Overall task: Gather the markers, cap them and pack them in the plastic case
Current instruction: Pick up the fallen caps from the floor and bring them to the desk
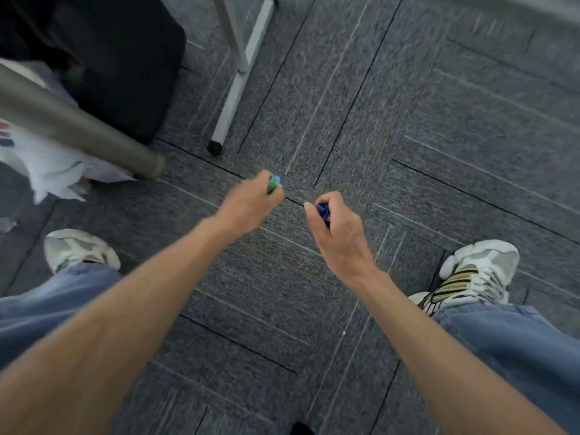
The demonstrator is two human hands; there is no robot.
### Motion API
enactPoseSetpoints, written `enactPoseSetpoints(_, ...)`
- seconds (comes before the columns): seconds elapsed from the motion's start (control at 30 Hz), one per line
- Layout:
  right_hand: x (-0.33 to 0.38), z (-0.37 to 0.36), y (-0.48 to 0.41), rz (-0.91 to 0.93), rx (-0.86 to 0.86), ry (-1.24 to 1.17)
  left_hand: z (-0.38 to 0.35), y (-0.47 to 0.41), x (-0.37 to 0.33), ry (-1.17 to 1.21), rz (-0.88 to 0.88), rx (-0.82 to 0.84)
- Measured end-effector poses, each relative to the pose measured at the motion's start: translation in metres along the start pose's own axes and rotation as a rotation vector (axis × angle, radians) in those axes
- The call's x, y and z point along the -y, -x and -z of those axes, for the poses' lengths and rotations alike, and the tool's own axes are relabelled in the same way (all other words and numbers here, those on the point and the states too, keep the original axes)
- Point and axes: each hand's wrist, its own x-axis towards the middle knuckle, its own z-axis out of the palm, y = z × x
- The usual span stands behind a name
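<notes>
Left hand (248,202): curled round green marker (272,185), light-blue end showing. Right hand (335,230): curled round dark blue marker (323,211); capped or not, cannot tell. Both over grey carpet (408,120), near each other, apart. Plastic case: not in view. Advised: grip firmly, press caps fully home before packing.

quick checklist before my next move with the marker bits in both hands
1. Grip by the left hand on the green and light-blue marker pieces: ok.
2. Grip by the right hand on the dark blue marker piece: ok.
3. Caps seated on those pieces: cannot tell, as the fingers and blur hide them.
4. The plastic case within view: not ok, none visible.
5. Hands apart, not touching, above the grey carpet: ok.
</notes>
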Motion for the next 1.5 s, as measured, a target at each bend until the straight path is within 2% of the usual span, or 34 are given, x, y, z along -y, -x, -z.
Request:
enactPoseSetpoints(0.17,0.048,-0.007,0.005,-0.084,-0.023,-0.067,0.033,0.086,-0.025,0.306,-0.003,-0.155)
enactPoseSetpoints(0.3,0.13,-0.009,0.024,-0.033,-0.017,-0.076,0.09,0.153,-0.033,0.378,0.04,-0.303)
enactPoseSetpoints(0.57,0.312,0.011,0.087,0.307,-0.043,-0.01,0.236,0.292,-0.049,0.239,-0.061,-0.612)
enactPoseSetpoints(0.77,0.439,0.008,0.163,0.647,-0.147,-0.005,0.302,0.433,-0.051,0.175,-0.195,-0.933)
enactPoseSetpoints(0.87,0.499,-0.006,0.208,0.802,-0.145,-0.006,0.32,0.5,-0.038,-0.077,-0.264,-1.044)
enactPoseSetpoints(0.97,0.557,-0.023,0.251,0.916,-0.095,-0.023,0.337,0.566,-0.025,0.021,-0.181,-1.125)
enactPoseSetpoints(1.17,0.644,-0.075,0.313,1.087,0.04,-0.103,0.363,0.684,0.018,0.061,0.01,-1.328)
enactPoseSetpoints(1.3,0.694,-0.128,0.358,1.249,0.179,-0.11,0.374,0.757,0.053,0.093,0.206,-1.428)
enactPoseSetpoints(1.5,0.753,-0.221,0.427,1.394,0.495,-0.129,0.375,0.853,0.111,0.115,0.451,-1.571)
